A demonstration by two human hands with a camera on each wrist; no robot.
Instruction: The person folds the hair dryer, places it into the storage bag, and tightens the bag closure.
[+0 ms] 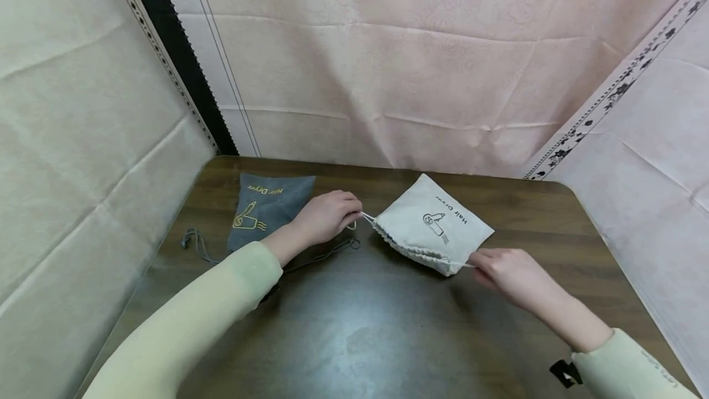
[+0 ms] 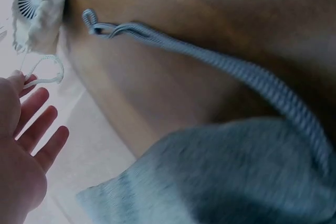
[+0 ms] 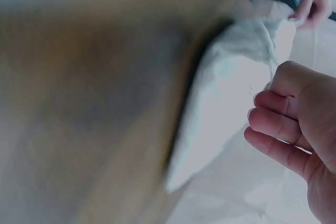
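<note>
A white drawstring pouch [image 1: 412, 217] printed "Hair Dryer" lies tilted on the table, its gathered mouth toward the near left. My left hand [image 1: 331, 214] pinches the white cord at one end of the mouth; a loop of the white cord [image 2: 50, 80] hangs by its fingertips. At the opposite end, my right hand [image 1: 515, 276] pinches the other cord, which runs taut from the pouch. Through the partly gathered mouth, a round slatted vent [image 2: 29, 1] shows in the left wrist view. The rest of the thing inside is hidden.
A grey drawstring pouch [image 1: 277, 202] with a gold print lies at the left, partly behind my left forearm. Its grey cords [image 1: 199, 245] spread on the wooden table [image 1: 354, 337]. Patterned cloth [image 1: 354, 66] hangs around the table's back and sides.
</note>
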